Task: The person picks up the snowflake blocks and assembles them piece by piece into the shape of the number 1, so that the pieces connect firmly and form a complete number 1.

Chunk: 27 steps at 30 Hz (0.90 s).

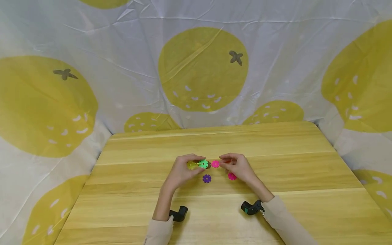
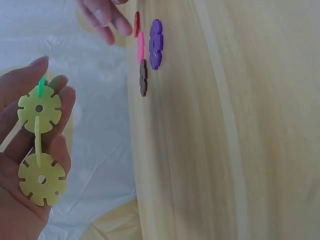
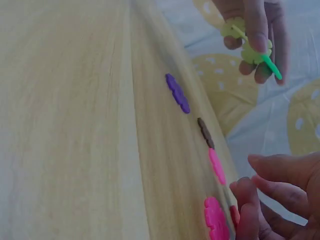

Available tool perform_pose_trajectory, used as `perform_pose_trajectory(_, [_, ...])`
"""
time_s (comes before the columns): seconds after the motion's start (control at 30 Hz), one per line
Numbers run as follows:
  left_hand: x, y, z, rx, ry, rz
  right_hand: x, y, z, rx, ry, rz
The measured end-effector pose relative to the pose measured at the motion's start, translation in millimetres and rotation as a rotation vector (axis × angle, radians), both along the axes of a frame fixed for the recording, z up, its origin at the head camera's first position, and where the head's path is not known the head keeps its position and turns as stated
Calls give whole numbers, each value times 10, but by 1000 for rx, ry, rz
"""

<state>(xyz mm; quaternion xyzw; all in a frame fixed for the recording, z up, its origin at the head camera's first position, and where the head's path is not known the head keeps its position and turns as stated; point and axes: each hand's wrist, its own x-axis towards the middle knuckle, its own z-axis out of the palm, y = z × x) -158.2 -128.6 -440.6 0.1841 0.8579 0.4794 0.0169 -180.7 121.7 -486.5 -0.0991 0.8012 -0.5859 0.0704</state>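
My left hand (image 1: pixel 182 169) holds a short chain of slotted flower-shaped discs, thumb and fingers around it. Two yellow discs (image 2: pixel 42 179) face the left wrist camera, linked by a yellow disc seen edge-on, and a green disc (image 1: pixel 203 164) is at the chain's far end. My right hand (image 1: pixel 238 167) hovers by the loose discs with relaxed fingers, thumb and forefinger apart, nothing between them. Its fingertips are close to a red disc (image 2: pixel 136 24) and a pink disc (image 1: pixel 215 164). Another pink disc (image 3: pixel 216 219) lies nearer me, below that hand.
On the wooden table (image 1: pixel 128 190), a purple disc (image 1: pixel 207 178) lies between the hands, and a brown disc (image 3: pixel 205 133) lies beside the farther pink one. Black wrist cameras (image 1: pixel 251 207) sit at both sleeves. A fruit-patterned cloth (image 1: pixel 131 68) hangs behind the table.
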Motion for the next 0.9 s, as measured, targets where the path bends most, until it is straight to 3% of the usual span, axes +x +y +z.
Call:
perform_pose_trajectory(0.23, [-37, -78, -38, 42, -37, 34, -55, -31, -92, 108, 37, -6])
perform_pose_trajectory(0.43, [-56, -122, -54, 65, -68, 52, -68, -102, -64, 213, 79, -45])
perform_pose_trajectory(0.7, [-47, -145, -38, 41, -58, 56, -36, -195, -41, 419, 134, -99])
perform_pose_trajectory(0.9, [-39, -136, -28, 30, -54, 43, 1, -195, -12, 416, 137, -84])
